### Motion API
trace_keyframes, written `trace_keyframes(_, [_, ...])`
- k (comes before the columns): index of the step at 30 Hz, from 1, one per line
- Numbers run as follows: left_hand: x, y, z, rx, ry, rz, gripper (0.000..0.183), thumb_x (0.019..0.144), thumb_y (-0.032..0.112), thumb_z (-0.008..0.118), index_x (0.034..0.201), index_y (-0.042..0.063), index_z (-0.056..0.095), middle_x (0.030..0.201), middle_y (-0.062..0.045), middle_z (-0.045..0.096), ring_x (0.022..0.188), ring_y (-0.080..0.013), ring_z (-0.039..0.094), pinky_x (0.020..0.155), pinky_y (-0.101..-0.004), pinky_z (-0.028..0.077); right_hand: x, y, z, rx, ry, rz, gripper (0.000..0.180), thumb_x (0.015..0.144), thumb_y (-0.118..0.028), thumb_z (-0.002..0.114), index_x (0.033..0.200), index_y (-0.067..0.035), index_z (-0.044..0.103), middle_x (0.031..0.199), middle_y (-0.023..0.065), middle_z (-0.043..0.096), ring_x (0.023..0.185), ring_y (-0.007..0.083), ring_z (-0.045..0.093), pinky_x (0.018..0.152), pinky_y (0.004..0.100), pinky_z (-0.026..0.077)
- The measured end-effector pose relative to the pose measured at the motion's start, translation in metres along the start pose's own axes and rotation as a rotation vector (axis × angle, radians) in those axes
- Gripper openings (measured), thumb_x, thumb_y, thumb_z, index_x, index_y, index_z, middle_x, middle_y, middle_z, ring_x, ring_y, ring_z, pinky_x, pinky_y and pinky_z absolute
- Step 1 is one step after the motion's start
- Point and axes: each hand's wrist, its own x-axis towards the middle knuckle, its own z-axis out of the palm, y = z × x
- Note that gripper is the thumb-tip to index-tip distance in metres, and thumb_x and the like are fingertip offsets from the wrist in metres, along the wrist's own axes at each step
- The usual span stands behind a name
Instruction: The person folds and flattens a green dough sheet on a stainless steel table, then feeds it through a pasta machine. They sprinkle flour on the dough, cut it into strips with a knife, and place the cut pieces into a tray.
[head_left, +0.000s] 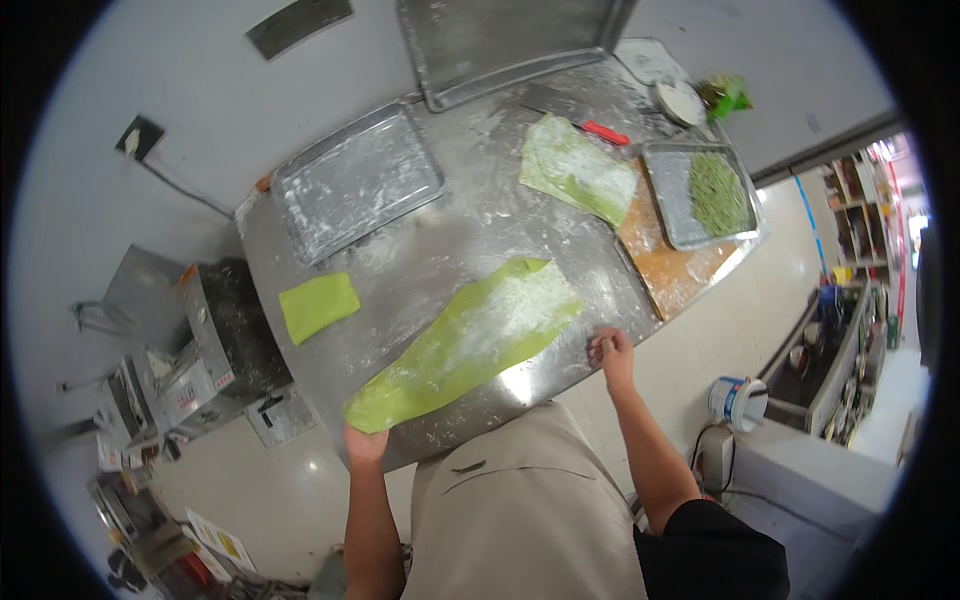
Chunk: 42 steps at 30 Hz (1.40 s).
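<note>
A long sheet of green dough (457, 345), heavily floured toward its right end, lies slantwise over the steel worktable (405, 259). At its near left end my left hand (366, 444) reaches beneath the dough and holds it, with the fingers hidden. My right hand (611, 351) is by the table's front edge, apart from the sheet. Its fingers are loosely curled, and whether they pinch anything is unclear. A smaller folded piece of green dough (319, 306) rests at the left.
Beyond are a floured metal tray (360, 180), stacked floured green sheets (577, 169) and a red-handled knife (604, 133). A tray of green noodles (667, 217) sits on a wooden board (645, 262) at the right. Another large tray (517, 49) leans against the wall.
</note>
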Motion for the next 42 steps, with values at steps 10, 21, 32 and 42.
trace_keyframes(10, [-0.006, 0.001, 0.049, 0.802, 0.462, 0.165, 0.032, 0.098, 0.024, 0.064, 0.121, 0.002, 0.061, 0.115, -0.01, 0.067, 0.101, -0.0229, 0.066, 0.084, -0.0392, 0.055, 0.122, -0.05, 0.076, -0.635, 0.0, -0.329, 0.025, 0.089, -0.019, 0.064, 0.107, -0.002, 0.06, 0.095, 0.0193, 0.068, 0.091, 0.0382, 0.066, 0.081, 0.0439, 0.053])
trace_keyframes(21, [-0.033, -0.004, 0.094, 0.609, 0.721, 0.165, 0.024, 0.099, 0.024, 0.063, 0.112, 0.003, 0.064, 0.094, -0.005, 0.069, 0.075, -0.013, 0.065, 0.057, -0.0288, 0.05, 0.121, -0.064, 0.102, -0.919, -0.125, -0.438, 0.02, 0.085, -0.02, 0.063, 0.095, -0.003, 0.06, 0.084, 0.0215, 0.066, 0.086, 0.0429, 0.063, 0.078, 0.0517, 0.05])
trace_keyframes(32, [-0.051, -0.004, 0.146, 0.875, 0.541, 0.298, 0.026, 0.103, 0.021, 0.056, 0.112, -0.002, 0.065, 0.092, -0.004, 0.067, 0.078, -0.0097, 0.058, 0.064, -0.0275, 0.048, 0.071, -0.107, 0.119, -0.751, -0.349, -0.635, 0.029, 0.097, -0.012, 0.054, 0.122, 0.002, 0.057, 0.084, 0.029, 0.066, 0.076, 0.0471, 0.064, 0.068, 0.0524, 0.05])
trace_keyframes(42, [-0.112, 0.032, 0.182, 0.558, 0.552, 0.365, 0.027, 0.104, 0.018, 0.053, 0.123, 0.0, 0.061, 0.105, -0.008, 0.069, 0.088, -0.0145, 0.066, 0.07, -0.0278, 0.054, 0.025, -0.213, 0.065, -0.442, -0.357, -0.438, 0.018, 0.098, -0.018, 0.062, 0.107, -0.003, 0.067, 0.066, 0.0006, 0.047, 0.063, 0.0081, 0.041, 0.057, 0.0285, 0.037])
